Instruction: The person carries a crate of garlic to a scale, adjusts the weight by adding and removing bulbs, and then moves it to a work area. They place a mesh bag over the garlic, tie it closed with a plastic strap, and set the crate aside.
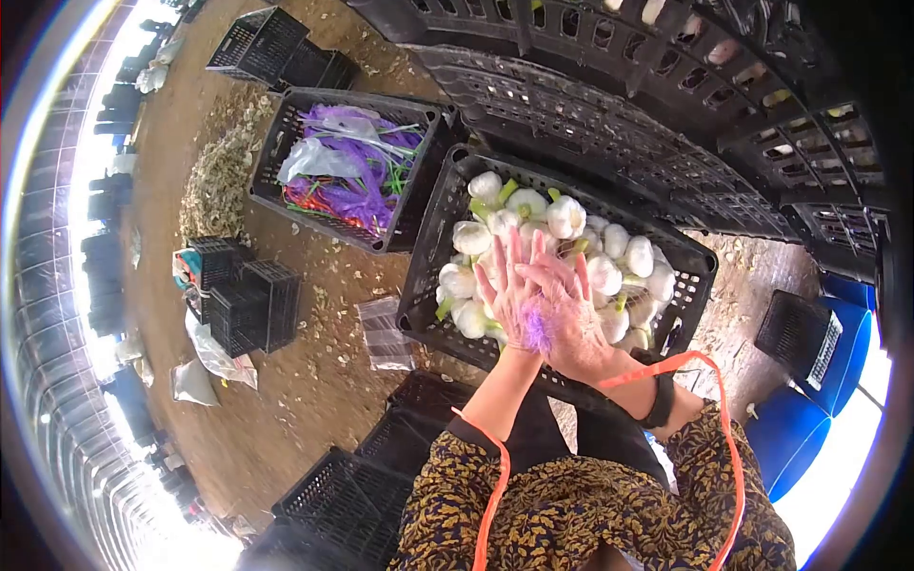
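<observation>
A black plastic crate (pixel 700 285) full of white garlic bulbs (pixel 566 217), some with short green stems, stands in front of me. My left hand (pixel 509 300) is over the bulbs with its fingers stretched out and apart. Partly across it lies my right hand (pixel 573 324), fingers also extended, so the two overlap. I see nothing held in either hand. Whether the palms touch the garlic is hidden. A purple patch of light covers part of the hands. An orange strap (pixel 719 400) loops by the right wrist, which wears a black band (pixel 659 400).
Left of the garlic, a crate (pixel 433 181) holds purple netting (pixel 367 162). Tall stacked crates (pixel 609 114) rise along the far side. More black crates (pixel 252 305) and a heap of peelings (pixel 224 171) are on the dirt floor; blue containers (pixel 795 438) stand right.
</observation>
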`<state>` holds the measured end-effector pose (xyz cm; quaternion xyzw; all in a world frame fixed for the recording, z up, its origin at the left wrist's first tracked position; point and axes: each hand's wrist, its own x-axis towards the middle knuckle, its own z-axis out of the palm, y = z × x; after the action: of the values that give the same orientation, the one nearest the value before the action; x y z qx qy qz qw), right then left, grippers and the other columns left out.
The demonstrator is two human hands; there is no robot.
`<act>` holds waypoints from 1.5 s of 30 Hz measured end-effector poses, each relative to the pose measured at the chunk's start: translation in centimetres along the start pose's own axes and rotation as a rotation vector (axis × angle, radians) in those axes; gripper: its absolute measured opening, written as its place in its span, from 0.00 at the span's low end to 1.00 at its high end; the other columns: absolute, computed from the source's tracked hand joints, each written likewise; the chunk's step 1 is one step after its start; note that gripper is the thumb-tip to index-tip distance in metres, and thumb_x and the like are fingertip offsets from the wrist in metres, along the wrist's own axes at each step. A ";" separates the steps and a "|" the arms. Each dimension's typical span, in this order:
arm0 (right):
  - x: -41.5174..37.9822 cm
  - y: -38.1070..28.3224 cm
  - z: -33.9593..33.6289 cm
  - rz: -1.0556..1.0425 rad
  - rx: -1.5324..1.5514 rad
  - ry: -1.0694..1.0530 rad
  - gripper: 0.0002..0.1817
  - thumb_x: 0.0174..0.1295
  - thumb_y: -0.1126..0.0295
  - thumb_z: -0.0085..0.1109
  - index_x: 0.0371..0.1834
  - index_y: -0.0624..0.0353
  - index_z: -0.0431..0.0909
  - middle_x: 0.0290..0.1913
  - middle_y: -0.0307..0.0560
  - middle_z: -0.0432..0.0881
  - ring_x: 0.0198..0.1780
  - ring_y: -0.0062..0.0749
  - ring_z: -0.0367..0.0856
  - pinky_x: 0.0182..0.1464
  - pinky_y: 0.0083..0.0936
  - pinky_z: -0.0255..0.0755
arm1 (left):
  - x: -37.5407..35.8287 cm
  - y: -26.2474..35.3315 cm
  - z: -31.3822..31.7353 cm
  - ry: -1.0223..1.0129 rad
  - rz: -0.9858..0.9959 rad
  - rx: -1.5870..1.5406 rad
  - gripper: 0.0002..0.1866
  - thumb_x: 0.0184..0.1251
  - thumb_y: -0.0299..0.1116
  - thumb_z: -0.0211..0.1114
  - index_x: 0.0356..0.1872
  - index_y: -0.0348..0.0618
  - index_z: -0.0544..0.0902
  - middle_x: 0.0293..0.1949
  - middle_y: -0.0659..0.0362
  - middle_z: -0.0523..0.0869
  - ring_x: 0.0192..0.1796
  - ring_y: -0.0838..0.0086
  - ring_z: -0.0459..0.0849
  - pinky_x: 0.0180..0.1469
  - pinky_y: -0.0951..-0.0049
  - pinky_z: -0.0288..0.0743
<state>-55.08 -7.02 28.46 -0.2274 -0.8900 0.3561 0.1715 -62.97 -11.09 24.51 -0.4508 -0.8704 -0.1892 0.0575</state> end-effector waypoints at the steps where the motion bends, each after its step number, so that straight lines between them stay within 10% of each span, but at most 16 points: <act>1: -0.1 0.2 0.0 -0.015 0.009 0.008 0.17 0.48 0.74 0.61 0.44 0.54 0.76 0.63 0.44 0.66 0.68 0.47 0.57 0.69 0.60 0.39 | 0.1 0.1 -0.3 -0.024 -0.019 -0.052 0.26 0.61 0.46 0.56 0.62 0.56 0.73 0.68 0.64 0.67 0.71 0.60 0.61 0.67 0.47 0.51; 10: -1.9 -0.4 -3.1 -0.012 0.034 -0.122 0.17 0.53 0.70 0.61 0.48 0.54 0.75 0.67 0.52 0.60 0.72 0.50 0.49 0.70 0.57 0.45 | -0.6 -1.7 0.0 -0.200 0.155 -0.197 0.28 0.64 0.45 0.53 0.67 0.57 0.66 0.64 0.65 0.72 0.69 0.67 0.66 0.70 0.50 0.48; 16: -2.7 -1.6 -15.5 0.530 0.206 0.083 0.26 0.56 0.65 0.59 0.57 0.64 0.69 0.54 0.58 0.76 0.54 0.50 0.78 0.52 0.36 0.73 | -0.8 -1.3 0.9 -0.251 0.033 -0.238 0.24 0.72 0.41 0.45 0.68 0.56 0.65 0.61 0.67 0.76 0.68 0.69 0.67 0.72 0.56 0.44; 18: -0.8 -5.4 -18.9 0.268 0.406 0.477 0.20 0.56 0.62 0.59 0.48 0.65 0.77 0.53 0.57 0.77 0.48 0.41 0.81 0.43 0.35 0.76 | -1.1 -0.8 0.8 -0.202 -0.025 -0.261 0.23 0.72 0.42 0.44 0.66 0.53 0.68 0.58 0.65 0.79 0.68 0.70 0.66 0.71 0.57 0.46; 22: 5.2 -9.0 -19.7 -0.736 0.826 -0.122 0.21 0.61 0.58 0.55 0.44 0.68 0.74 0.43 0.64 0.80 0.37 0.43 0.80 0.51 0.40 0.71 | -1.4 -0.4 1.0 -0.188 -0.016 -0.188 0.23 0.71 0.40 0.45 0.65 0.52 0.69 0.56 0.64 0.80 0.67 0.69 0.68 0.71 0.57 0.48; 24: 5.4 -10.5 -18.1 -0.782 0.881 0.059 0.21 0.64 0.56 0.47 0.47 0.60 0.80 0.47 0.50 0.83 0.61 0.55 0.71 0.70 0.54 0.40 | -1.7 -0.3 1.2 -0.200 -0.007 -0.161 0.22 0.70 0.39 0.45 0.64 0.52 0.70 0.55 0.63 0.81 0.67 0.69 0.68 0.71 0.57 0.48; 25: 4.6 -13.0 -17.8 -0.490 1.200 0.291 0.22 0.57 0.54 0.61 0.43 0.62 0.74 0.51 0.67 0.77 0.40 0.53 0.81 0.64 0.52 0.60 | -1.6 -0.6 1.3 -0.204 0.000 -0.153 0.22 0.70 0.39 0.45 0.64 0.52 0.71 0.55 0.63 0.81 0.67 0.69 0.69 0.71 0.57 0.49; 28: 4.4 -12.8 -18.7 -0.279 0.601 0.821 0.20 0.49 0.61 0.71 0.42 0.52 0.73 0.74 0.65 0.42 0.73 0.62 0.46 0.70 0.62 0.40 | -1.5 -1.0 1.5 -0.218 0.012 -0.123 0.22 0.70 0.38 0.46 0.63 0.51 0.72 0.54 0.62 0.82 0.66 0.69 0.70 0.71 0.57 0.50; 30: 3.4 -13.7 -19.4 -0.204 0.618 0.598 0.33 0.48 0.66 0.72 0.60 0.42 0.71 0.74 0.50 0.52 0.73 0.56 0.48 0.72 0.58 0.34 | -1.0 -0.7 1.2 -0.134 0.024 -0.229 0.22 0.70 0.38 0.45 0.63 0.51 0.72 0.53 0.61 0.82 0.65 0.68 0.70 0.70 0.57 0.50; 32: 5.4 -10.9 -22.4 -0.584 0.710 -0.009 0.23 0.54 0.69 0.66 0.55 0.42 0.77 0.54 0.46 0.80 0.58 0.41 0.74 0.74 0.50 0.30 | -0.6 -0.5 0.8 -0.156 0.024 -0.221 0.22 0.70 0.38 0.45 0.63 0.51 0.72 0.53 0.61 0.82 0.65 0.68 0.70 0.70 0.57 0.51; 33: 5.6 -12.2 -20.1 -0.521 0.647 0.414 0.08 0.61 0.72 0.58 0.40 0.46 0.83 0.29 0.36 0.85 0.30 0.28 0.80 0.66 0.43 0.63 | -0.6 -0.5 0.6 -0.181 0.021 -0.213 0.22 0.70 0.39 0.45 0.63 0.51 0.72 0.53 0.61 0.82 0.65 0.68 0.71 0.70 0.58 0.51; 37: 4.6 -10.8 -20.9 -0.468 1.237 0.014 0.10 0.53 0.74 0.65 0.38 0.61 0.82 0.41 0.47 0.81 0.48 0.38 0.78 0.68 0.48 0.59 | -0.8 -0.8 0.7 -0.204 0.019 -0.202 0.22 0.71 0.40 0.44 0.63 0.50 0.71 0.52 0.61 0.83 0.65 0.68 0.70 0.70 0.58 0.52; 39: 5.4 -9.4 -21.6 -0.625 1.266 -0.210 0.20 0.55 0.75 0.67 0.50 0.72 0.77 0.33 0.41 0.73 0.15 0.12 0.62 0.11 0.13 0.44 | -0.9 -0.8 0.7 -0.208 0.028 -0.198 0.22 0.70 0.40 0.46 0.63 0.52 0.71 0.54 0.61 0.81 0.66 0.68 0.69 0.69 0.58 0.52; 42: 4.7 -8.8 -20.2 -0.616 1.185 -0.101 0.11 0.57 0.85 0.56 0.43 0.76 0.78 0.29 0.48 0.82 0.12 0.11 0.59 0.10 0.09 0.47 | -1.0 -1.1 0.6 -0.239 0.079 -0.079 0.24 0.68 0.41 0.52 0.66 0.59 0.67 0.62 0.69 0.74 0.69 0.72 0.64 0.71 0.61 0.49; 43: 6.4 -5.6 -23.0 -0.774 0.647 -0.987 0.06 0.60 0.67 0.61 0.27 0.48 0.84 0.26 0.37 0.82 0.18 0.26 0.74 0.30 0.28 0.79 | -1.1 -1.3 0.9 -0.227 0.083 -0.073 0.25 0.66 0.40 0.54 0.66 0.62 0.68 0.65 0.66 0.71 0.70 0.69 0.63 0.71 0.60 0.49; 45: 4.1 -4.7 -19.2 -0.654 0.412 -0.042 0.06 0.57 0.71 0.59 0.33 0.57 0.85 0.20 0.37 0.80 0.19 0.28 0.78 0.25 0.21 0.73 | -1.1 -1.5 1.5 -0.150 0.153 -0.050 0.22 0.65 0.35 0.53 0.61 0.58 0.73 0.67 0.55 0.67 0.70 0.60 0.63 0.70 0.55 0.48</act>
<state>-50.84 2.84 45.58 0.1152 -0.8286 0.4586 0.2997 -63.42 -12.13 22.41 -0.5301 -0.8304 -0.1717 -0.0048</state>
